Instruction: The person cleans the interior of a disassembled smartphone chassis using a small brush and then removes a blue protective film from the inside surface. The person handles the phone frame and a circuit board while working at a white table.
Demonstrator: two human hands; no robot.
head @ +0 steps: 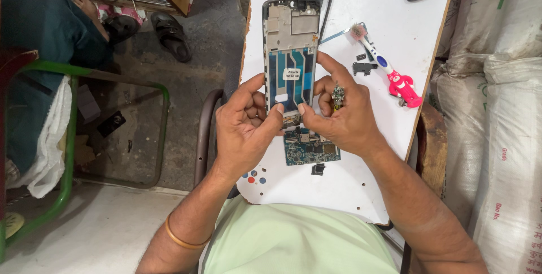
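Both hands hold the opened grey phone frame with its blue inner panel [291, 59] above the white worktable [389, 8]. The left hand [245, 124] and right hand [339, 116] pinch its lower edge; thumbs should press evenly, sparing the green circuit board [310, 151] beneath.

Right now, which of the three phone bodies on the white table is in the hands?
The opened phone frame with the blue inner panel; both hands, left hand and right hand, pinch its lower end. The two dark ones lie untouched at the far edge.

Phone frame [291, 53] between both hands' fingers [265, 117]
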